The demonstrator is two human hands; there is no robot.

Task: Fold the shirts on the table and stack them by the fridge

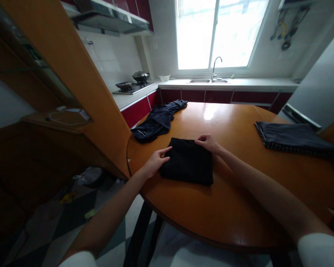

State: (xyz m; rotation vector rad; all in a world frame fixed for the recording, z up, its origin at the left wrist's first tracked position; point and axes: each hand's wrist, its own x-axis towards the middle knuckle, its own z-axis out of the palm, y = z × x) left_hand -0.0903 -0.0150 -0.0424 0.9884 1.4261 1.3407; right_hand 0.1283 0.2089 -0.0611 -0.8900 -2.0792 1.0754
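Note:
A black garment, folded into a flat, roughly square stack, lies on the wooden table in front of me. At its left edge is my left hand, thumb and forefinger apart and touching the cloth. My right hand is at the far edge near the right corner, thumb and fingers closed on the fabric. Just behind, to the left, a dark blue garment lies crumpled. What kind of garment the black one is, I cannot tell.
Folded dark grey cloth lies at the table's right side. A wooden cabinet stands close on the left. Beyond the table are a stove with pans and a sink under the window.

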